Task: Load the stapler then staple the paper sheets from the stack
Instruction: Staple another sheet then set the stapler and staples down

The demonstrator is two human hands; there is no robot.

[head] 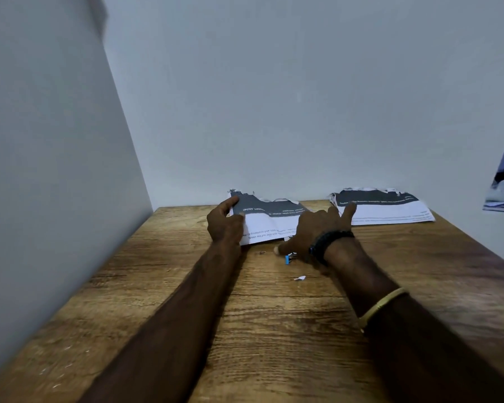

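table [274, 330]: wood-grain top, set into a corner between two pale walls; work is done at the far edge, against the back wall.

sheets [269, 225]: a few torn-topped printed pages, dark band uppermost, lying flat near the back wall, left of centre. judged to be the set picked out for stapling.

left hand [226, 223]: curled over the left edge of the sheets, thumb on top and fingers at the side, pinching that edge; likely there to keep the pages squared and stop them sliding.

right hand [317, 231]: laid palm down over the right lower corner of the sheets, fingers spread, index finger reaching toward the stack, thumb out to the left. gripping nothing that can be seen; seems to press the pages flat. a dark band sits on the wrist, a gold bangle further up the arm.

stack [384, 209]: the remaining pages, same print, at the right along the back wall, apart from the sheets; kept aside as supply.

stapler [288, 258]: only a small blue piece shows, on the table just under the right hand's heel; most is hidden, so whether it is loaded cannot be told. placed within easy reach.

scrap [299, 278]: small white bit, loose on the table nearer the person.
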